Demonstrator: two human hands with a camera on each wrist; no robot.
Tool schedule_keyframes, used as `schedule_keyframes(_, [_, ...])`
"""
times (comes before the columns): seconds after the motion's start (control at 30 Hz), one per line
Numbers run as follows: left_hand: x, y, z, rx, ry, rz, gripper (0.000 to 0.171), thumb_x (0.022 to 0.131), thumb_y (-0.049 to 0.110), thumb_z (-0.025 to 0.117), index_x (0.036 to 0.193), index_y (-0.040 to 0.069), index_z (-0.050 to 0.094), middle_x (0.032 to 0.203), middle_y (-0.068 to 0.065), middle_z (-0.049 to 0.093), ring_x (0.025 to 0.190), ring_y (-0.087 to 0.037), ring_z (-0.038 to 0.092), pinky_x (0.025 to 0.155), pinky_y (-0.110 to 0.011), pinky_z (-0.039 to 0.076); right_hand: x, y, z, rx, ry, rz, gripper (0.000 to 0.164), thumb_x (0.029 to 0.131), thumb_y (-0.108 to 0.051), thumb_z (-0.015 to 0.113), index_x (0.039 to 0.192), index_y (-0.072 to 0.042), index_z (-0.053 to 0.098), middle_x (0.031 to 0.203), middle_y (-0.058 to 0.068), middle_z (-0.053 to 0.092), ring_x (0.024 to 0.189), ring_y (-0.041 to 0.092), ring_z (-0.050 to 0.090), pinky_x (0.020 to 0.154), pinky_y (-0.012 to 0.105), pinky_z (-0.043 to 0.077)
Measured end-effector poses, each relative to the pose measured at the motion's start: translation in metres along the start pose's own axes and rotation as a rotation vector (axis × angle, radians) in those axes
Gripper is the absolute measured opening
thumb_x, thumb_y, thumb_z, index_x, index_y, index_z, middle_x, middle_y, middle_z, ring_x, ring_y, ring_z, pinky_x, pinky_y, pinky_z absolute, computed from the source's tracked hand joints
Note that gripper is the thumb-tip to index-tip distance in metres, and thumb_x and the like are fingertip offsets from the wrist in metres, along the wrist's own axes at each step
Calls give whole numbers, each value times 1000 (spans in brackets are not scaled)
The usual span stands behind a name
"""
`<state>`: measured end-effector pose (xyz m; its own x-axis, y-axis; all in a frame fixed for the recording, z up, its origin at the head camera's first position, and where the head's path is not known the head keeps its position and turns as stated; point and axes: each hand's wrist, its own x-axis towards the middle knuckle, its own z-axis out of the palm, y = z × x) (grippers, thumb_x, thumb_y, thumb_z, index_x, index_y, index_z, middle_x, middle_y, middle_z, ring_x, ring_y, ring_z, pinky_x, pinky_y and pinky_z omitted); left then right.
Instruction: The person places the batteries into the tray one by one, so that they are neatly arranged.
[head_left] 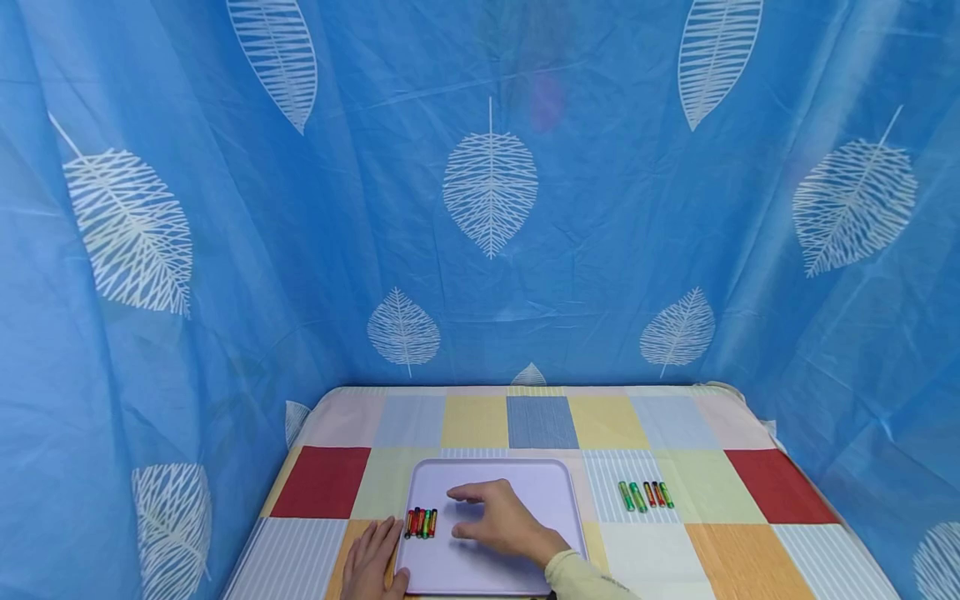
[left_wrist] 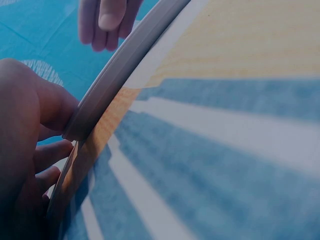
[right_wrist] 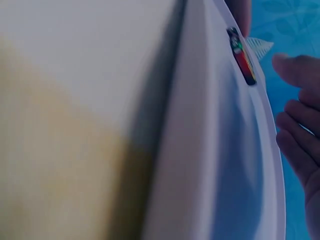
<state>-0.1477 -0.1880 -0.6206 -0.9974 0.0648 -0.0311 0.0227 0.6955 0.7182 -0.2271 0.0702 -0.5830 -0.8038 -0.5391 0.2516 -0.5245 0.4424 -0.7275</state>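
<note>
Backdrop: a blue curtain [head_left: 570, 292] with white leaf prints surrounds the back and sides.
Bench: the bench [head_left: 735, 554] carries a patchwork cloth [head_left: 611, 417] of coloured squares and stripes.
Tray: a pale, shallow tray [head_left: 536, 487] lies flat at the near middle of the bench.
Batteries outside: a row of five batteries [head_left: 649, 495], green and red, lies on the cloth to the right of the tray.
In the way: the tray's raised rim [head_left: 491, 460] and the right arm's pale sleeve [head_left: 588, 579], which crosses the near right corner, stand between this row and the tray's left side.
Batteries inside: a short row of batteries [head_left: 422, 523], mostly red with some green, lies side by side near the tray's left rim.
Left-hand grip: the left hand [head_left: 372, 562] rests against that rim, fingers extended, just beside the inside row.
Right-hand grip: the right hand [head_left: 498, 521] hovers over the tray, thumb and fingers spread wide, holding nothing; the inside row lies near, left of its fingertips.
</note>
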Motion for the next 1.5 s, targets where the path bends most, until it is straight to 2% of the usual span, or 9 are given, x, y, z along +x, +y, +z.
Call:
schedule_keyframes(0.3, [1, -3, 2, -20, 3, 14, 71, 88, 14, 70, 155, -5, 55, 163, -31, 48, 156, -60, 26, 127, -78, 7, -19, 15, -29, 43, -26, 17, 51, 85, -19, 94, 132, -7, 79, 132, 2, 80, 123, 13, 75, 107, 30, 62])
schedule_keyframes(0.57, [1, 0, 0, -23, -13, -8, 71, 89, 13, 69, 155, -5, 54, 164, -30, 47, 157, -59, 24, 129, -77, 5, -42, 26, -60, 73, -44, 41, 52, 86, -20, 94, 133, -5, 78, 133, 8, 80, 124, 17, 75, 108, 32, 62])
schedule_keyframes(0.77, [2, -3, 2, -14, -11, 15, 71, 88, 16, 70, 155, -5, 55, 163, -30, 48, 156, -60, 26, 127, -80, 6, -61, 34, -85, 96, -49, 70, 53, 86, -20, 94, 134, -3, 77, 133, 11, 80, 124, 21, 76, 108, 33, 62])
schedule_keyframes(1.0, [2, -4, 0, -7, -17, 15, 72, 87, 17, 69, 154, -6, 55, 162, -31, 49, 156, -60, 26, 127, -80, 6, -83, 43, -115, 144, -57, 135, 53, 87, -19, 93, 136, -3, 76, 135, 14, 78, 125, 29, 76, 107, 49, 62])
schedule_keyframes(1.13, [2, -5, 0, -2, -7, 25, 72, 87, 18, 69, 154, -5, 55, 162, -30, 49, 156, -59, 27, 127, -80, 8, -97, 52, -130, 128, -45, 112, 54, 88, -19, 92, 136, -1, 75, 135, 19, 77, 124, 20, 76, 105, 41, 64])
schedule_keyframes(1.27, [0, -6, 0, 4, -2, 22, 72, 87, 18, 69, 154, -4, 55, 162, -30, 50, 156, -59, 28, 127, -79, 8, -111, 59, -146, 97, -33, 127, 55, 89, -22, 92, 137, -3, 75, 136, 17, 77, 125, 14, 75, 105, 36, 64])
schedule_keyframes(1.33, [0, -6, 0, 3, -7, 15, 72, 88, 18, 69, 155, -4, 55, 162, -30, 49, 156, -59, 27, 128, -78, 7, -117, 62, -154, 75, -29, 145, 55, 88, -24, 92, 137, -4, 75, 136, 15, 77, 124, 14, 75, 105, 38, 65])
schedule_keyframes(1.5, [0, -4, 0, -4, -26, -7, 72, 89, 18, 69, 156, -5, 53, 163, -31, 48, 156, -60, 26, 129, -78, 5, -131, 65, -173, 38, -31, 201, 56, 89, -24, 92, 138, -5, 75, 136, 13, 77, 125, 23, 76, 103, 51, 64])
